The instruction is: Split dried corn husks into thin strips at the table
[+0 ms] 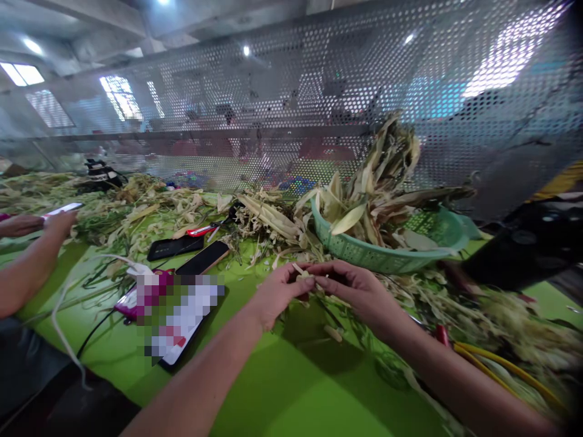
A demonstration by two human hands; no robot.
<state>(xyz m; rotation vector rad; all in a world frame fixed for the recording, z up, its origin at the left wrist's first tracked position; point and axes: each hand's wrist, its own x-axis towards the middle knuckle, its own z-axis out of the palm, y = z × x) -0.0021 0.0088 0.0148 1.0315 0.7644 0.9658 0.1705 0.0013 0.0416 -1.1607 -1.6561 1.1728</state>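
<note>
Head view: husk piece (303, 275) between fingers (334, 274)

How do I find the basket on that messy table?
Start at the bright green table, then look just past the left hand and right hand pinching a small pale piece. The basket is round, pale green plastic with holes, heaped with dry husks; nothing else nearby is a container.
</note>
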